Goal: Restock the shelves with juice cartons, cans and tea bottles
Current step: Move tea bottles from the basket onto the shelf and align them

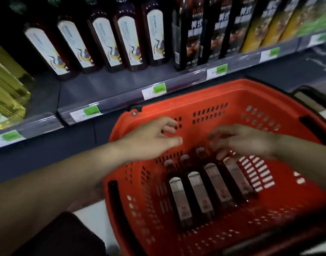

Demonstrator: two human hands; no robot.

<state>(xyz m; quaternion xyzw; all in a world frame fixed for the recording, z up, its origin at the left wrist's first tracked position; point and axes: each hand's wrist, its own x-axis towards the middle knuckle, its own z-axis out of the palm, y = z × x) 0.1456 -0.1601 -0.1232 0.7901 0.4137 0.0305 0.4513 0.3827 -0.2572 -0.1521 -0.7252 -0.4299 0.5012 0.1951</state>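
A long grey shelf (121,85) runs beyond both hands, its front edge lined with white and green price tags (154,90). On it, above the left hand, stands a row of dark tea bottles (101,43) with pale labels; further along, above the right hand, are black-labelled bottles (190,34) and then yellow ones (265,24). Out past the left forearm sit pale yellow-green bottles (7,85).

Below both hands sits a red plastic basket (143,200) with slotted walls. The left hand (151,139) hovers over the basket's near left corner, fingers loosely spread and a little curled, holding nothing. The right hand (241,140) is blurred, reaching down just beside it, fingers spread and pointing toward the bottle necks; I cannot tell whether it touches them, but nothing is in its grasp.

Directly under the right hand's fingertips, four dark bottles (210,191) lie side by side on the basket floor, touching one another, caps pointing toward the shelf. A red-and-white striped item (258,172) lies just under the right wrist, beside the last bottle.
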